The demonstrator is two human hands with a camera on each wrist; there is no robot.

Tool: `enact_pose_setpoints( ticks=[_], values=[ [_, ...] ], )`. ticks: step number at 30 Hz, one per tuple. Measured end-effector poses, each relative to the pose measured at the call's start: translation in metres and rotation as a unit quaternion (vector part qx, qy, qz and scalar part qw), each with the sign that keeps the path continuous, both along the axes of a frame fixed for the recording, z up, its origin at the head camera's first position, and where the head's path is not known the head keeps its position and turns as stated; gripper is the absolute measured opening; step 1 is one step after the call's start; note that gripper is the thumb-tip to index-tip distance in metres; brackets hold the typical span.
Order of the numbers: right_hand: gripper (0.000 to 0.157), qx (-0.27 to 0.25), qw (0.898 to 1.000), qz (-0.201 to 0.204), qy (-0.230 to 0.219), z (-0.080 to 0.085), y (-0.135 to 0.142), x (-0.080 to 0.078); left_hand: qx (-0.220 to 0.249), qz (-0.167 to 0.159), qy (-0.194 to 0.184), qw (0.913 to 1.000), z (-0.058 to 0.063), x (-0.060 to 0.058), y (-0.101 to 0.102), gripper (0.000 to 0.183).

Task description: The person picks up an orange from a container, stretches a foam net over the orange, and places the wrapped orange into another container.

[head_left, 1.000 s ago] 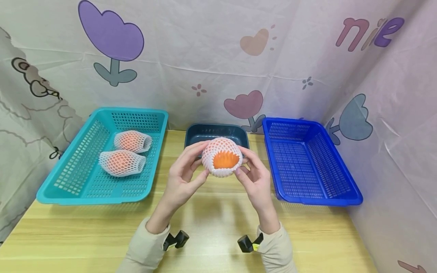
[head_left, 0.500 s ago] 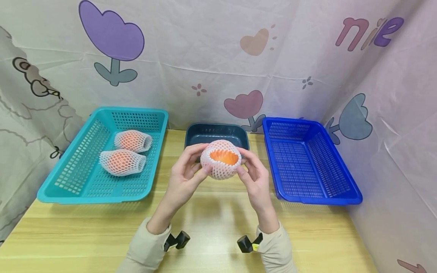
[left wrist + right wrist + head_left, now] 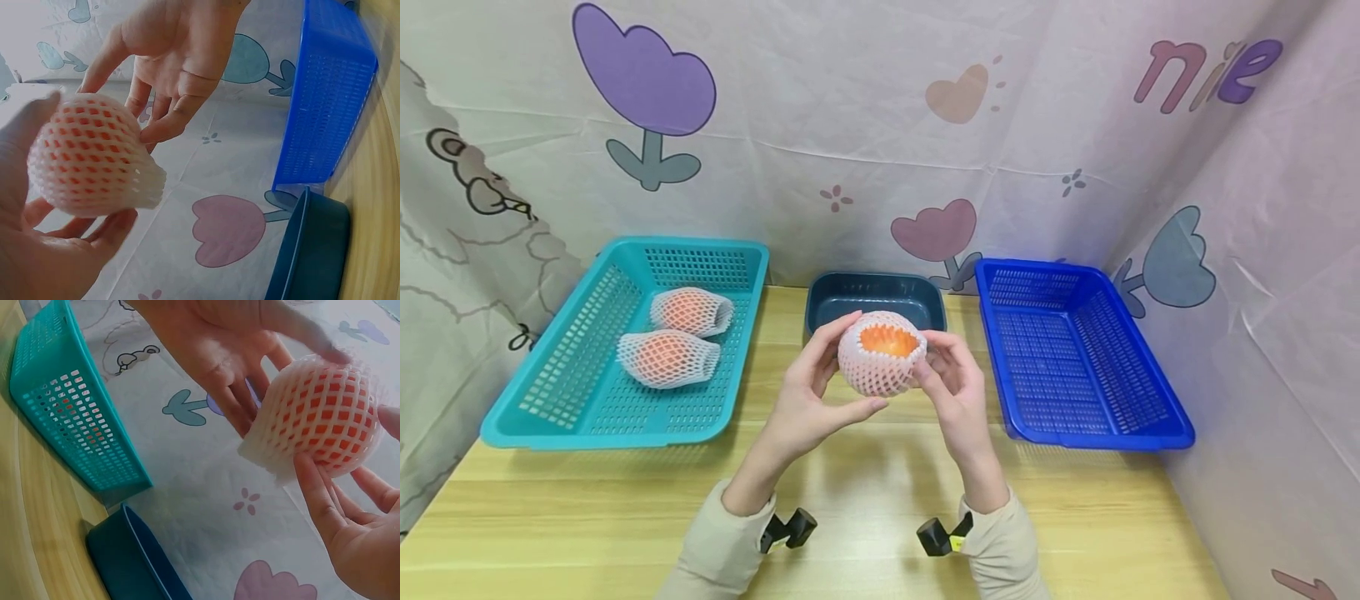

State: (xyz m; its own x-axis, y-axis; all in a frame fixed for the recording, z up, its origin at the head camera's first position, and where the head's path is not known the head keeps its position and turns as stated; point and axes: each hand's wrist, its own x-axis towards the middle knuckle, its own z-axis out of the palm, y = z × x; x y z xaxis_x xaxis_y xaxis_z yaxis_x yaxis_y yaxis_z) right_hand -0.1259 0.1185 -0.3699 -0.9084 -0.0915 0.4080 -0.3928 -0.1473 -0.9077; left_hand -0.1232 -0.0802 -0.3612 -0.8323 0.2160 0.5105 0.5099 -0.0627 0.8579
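An orange-coloured round fruit in a white foam net (image 3: 880, 371) is held up over the table between both hands. One end of the net gapes, with bare orange skin showing through it in the head view. My left hand (image 3: 812, 404) cups the fruit's left side, fingers behind it and thumb stretched along its lower edge. On the other side, my right hand (image 3: 958, 396) pinches the net near its opening with thumb and fingers. In the left wrist view the netted fruit (image 3: 90, 156) shows its far end, where the net bunches into a loose collar.
At left, a teal basket (image 3: 617, 433) holds two more netted fruits (image 3: 670, 358). A small dark teal bin (image 3: 880, 283) stands behind the hands. To the right lies a blue basket (image 3: 1097, 442). A printed cloth (image 3: 865, 108) hangs behind the wooden table (image 3: 857, 500).
The fruit has tilted, its net opening turning upward, and it has shifted slightly left and down. My left thumb has slid from its front to the lower edge; my right thumb has moved toward the opening.
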Motion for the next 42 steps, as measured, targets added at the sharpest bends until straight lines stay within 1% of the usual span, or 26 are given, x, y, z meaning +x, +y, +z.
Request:
enact_pose_setpoints(
  ticks=[4, 7, 13, 15, 19, 24, 27, 33, 40, 42],
  values=[
    [0.029, 0.002, 1.0, 0.0, -0.014, -0.002, -0.002, 0.0, -0.003, 0.013, -0.012, 0.9998, -0.002, -0.001, 0.002, 0.089],
    [0.029, 0.006, 1.0, 0.001, -0.017, -0.003, -0.002, -0.001, 0.008, 0.011, -0.024, 0.9996, -0.003, -0.001, 0.003, 0.085],
    [0.026, 0.013, 1.0, -0.008, 0.006, -0.005, -0.004, -0.003, 0.038, -0.004, -0.043, 0.9983, -0.004, -0.002, 0.002, 0.075],
    [0.029, 0.012, 1.0, -0.009, 0.017, -0.005, -0.004, -0.004, 0.042, -0.007, -0.051, 0.9978, -0.004, -0.003, 0.002, 0.072],
    [0.042, 0.015, 0.999, 0.003, 0.028, -0.005, -0.004, -0.003, 0.052, -0.017, -0.066, 0.9963, -0.005, -0.003, 0.002, 0.069],
    [0.067, 0.027, 0.998, 0.053, 0.026, -0.005, -0.004, -0.002, 0.062, -0.026, -0.078, 0.9947, -0.007, -0.003, 0.002, 0.067],
    [0.075, 0.037, 0.996, 0.075, 0.021, -0.005, -0.004, -0.001, 0.068, -0.03, -0.076, 0.9943, -0.008, -0.004, 0.001, 0.068],
    [0.073, 0.027, 0.997, 0.074, 0.013, -0.005, -0.005, -0.001, 0.066, -0.039, -0.07, 0.9946, -0.01, -0.006, -0.001, 0.071],
    [0.069, 0.002, 0.997, 0.074, -0.002, -0.006, -0.006, 0.0, 0.03, -0.049, -0.084, 0.9948, -0.011, -0.005, 0.001, 0.082],
    [0.069, 0.001, 0.997, 0.077, -0.005, -0.006, -0.007, 0.0, 0.028, -0.047, -0.084, 0.995, -0.011, -0.005, 0.001, 0.083]
  ],
)
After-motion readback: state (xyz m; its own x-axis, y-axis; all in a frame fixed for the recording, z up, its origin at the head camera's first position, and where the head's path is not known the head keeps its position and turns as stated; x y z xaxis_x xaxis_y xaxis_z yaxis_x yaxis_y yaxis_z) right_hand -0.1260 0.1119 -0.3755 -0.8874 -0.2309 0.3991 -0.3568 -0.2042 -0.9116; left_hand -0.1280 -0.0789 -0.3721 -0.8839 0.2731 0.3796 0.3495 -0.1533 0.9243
